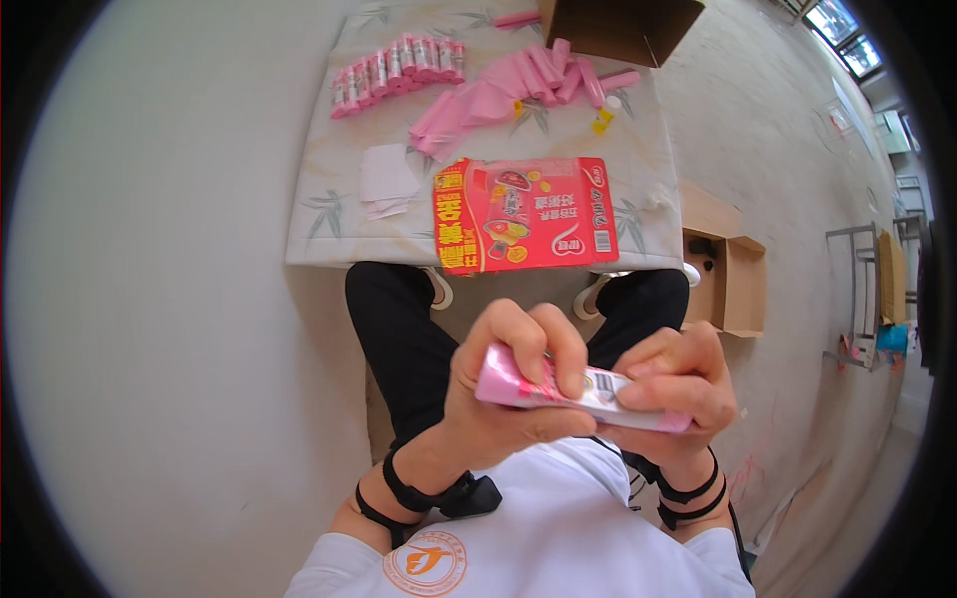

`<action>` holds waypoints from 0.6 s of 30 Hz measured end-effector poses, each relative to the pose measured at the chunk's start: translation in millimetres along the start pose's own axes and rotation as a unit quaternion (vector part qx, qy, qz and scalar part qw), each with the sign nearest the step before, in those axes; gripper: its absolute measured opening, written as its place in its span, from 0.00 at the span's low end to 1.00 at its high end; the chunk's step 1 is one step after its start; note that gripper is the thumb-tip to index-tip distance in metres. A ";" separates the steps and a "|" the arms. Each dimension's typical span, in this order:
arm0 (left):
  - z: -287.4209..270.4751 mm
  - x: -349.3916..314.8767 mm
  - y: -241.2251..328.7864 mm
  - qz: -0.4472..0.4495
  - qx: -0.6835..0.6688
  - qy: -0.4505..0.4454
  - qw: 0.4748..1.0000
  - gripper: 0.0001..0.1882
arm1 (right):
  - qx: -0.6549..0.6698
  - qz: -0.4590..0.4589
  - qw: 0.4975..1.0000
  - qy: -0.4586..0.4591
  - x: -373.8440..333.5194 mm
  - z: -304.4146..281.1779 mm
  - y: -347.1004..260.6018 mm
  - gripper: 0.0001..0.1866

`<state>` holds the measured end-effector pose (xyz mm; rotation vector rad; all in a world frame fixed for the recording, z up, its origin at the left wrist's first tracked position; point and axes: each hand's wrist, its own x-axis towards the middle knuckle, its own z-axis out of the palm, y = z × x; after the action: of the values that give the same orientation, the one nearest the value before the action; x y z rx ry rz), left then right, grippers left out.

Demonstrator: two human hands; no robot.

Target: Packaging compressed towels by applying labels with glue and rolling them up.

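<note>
Above my lap, both hands hold a pink plastic roll (601,387) with a white printed paper label around its middle. My left hand (478,409) is closed round the left end, fingers over the top and thumb underneath. At the right end, my right hand (693,384) grips it, thumb and fingers pressed on the label. The roll lies nearly level, its right end slightly lower. On the table beyond are bare pink rolls (488,100), a row of labelled pink rolls (399,70) and a stack of white paper slips (387,177).
A flattened red printed carton (548,214) lies at the table's near edge. A small yellow-and-white bottle (604,118) stands near the bare rolls. An open cardboard box (618,28) sits at the table's back; another cardboard box (743,284) is at the right. A wall rises left.
</note>
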<state>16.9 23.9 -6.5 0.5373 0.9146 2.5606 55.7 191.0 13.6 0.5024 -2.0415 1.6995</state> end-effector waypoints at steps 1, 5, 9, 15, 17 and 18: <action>-2.5 2.0 1.7 0.008 0.049 0.007 0.999 0.26 | -0.005 0.011 1.000 -0.004 1.1 -0.4 0.4 0.21; -14.5 4.7 9.2 0.030 0.173 0.003 0.985 0.27 | 0.054 0.067 0.996 -0.010 1.0 -0.2 5.6 0.19; -12.2 8.3 22.1 0.000 0.252 0.003 0.968 0.31 | 0.107 0.136 0.985 0.004 -1.2 -0.7 3.9 0.17; -14.4 22.5 40.5 -0.059 0.393 -0.117 0.910 0.22 | 0.140 0.213 0.967 0.004 -6.7 -8.8 2.8 0.15; -19.3 20.8 39.7 -0.045 0.396 -0.122 0.909 0.22 | 0.146 0.230 0.962 0.008 -6.9 -7.0 2.9 0.15; -21.1 20.6 38.8 -0.028 0.402 -0.126 0.907 0.22 | 0.152 0.244 0.958 0.011 -6.2 -5.7 2.8 0.15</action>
<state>-18.8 -5.6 8.6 1.0064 1.8354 1.9007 60.0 197.1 8.8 0.0621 -2.0075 2.3151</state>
